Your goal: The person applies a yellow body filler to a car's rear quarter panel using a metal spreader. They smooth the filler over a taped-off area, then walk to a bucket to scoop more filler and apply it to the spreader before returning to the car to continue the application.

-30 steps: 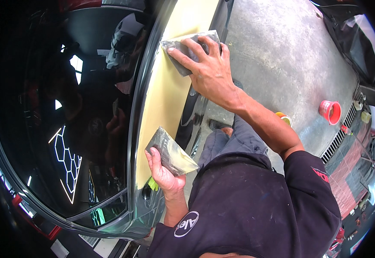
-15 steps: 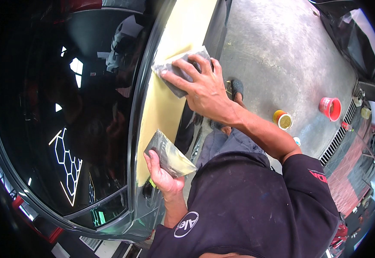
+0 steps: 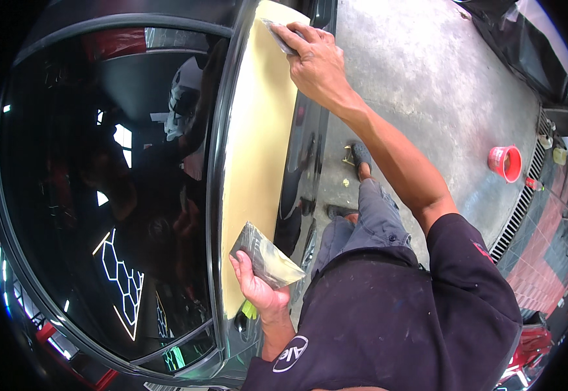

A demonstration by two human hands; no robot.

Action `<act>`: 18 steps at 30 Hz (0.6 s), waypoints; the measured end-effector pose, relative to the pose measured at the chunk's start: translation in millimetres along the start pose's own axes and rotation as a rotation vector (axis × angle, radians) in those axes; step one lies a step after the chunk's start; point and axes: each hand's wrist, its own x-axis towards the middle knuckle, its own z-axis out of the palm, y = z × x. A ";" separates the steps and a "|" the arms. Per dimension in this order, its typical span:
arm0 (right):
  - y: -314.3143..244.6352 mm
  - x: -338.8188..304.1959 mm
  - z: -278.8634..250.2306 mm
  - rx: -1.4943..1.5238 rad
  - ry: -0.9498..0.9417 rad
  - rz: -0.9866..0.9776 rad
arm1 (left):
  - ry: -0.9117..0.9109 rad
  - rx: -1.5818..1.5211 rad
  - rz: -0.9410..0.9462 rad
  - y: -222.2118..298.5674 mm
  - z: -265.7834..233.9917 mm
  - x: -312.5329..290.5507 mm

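A long strip of pale yellow putty (image 3: 258, 130) looks smooth along its middle. At the strip's far end sits a thin gray spreader (image 3: 279, 35), partly hidden. Above the strip's near end, a four-sided gray scraper (image 3: 265, 255) tilts, smeared with yellow.

Floor (image 3: 421, 85): mottled grey concrete, paler in patches
Drain grate (image 3: 516, 216): slotted, running along the concrete's right edge
Tiles (image 3: 539, 287): reddish and grey, beyond the grate
Light reflections (image 3: 122, 281): white hexagonal outlines, lower left
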 end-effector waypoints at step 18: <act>3.9 -1.5 21.9 -0.085 -0.016 -0.091 | 0.093 0.022 0.022 -3.0 6.3 13.0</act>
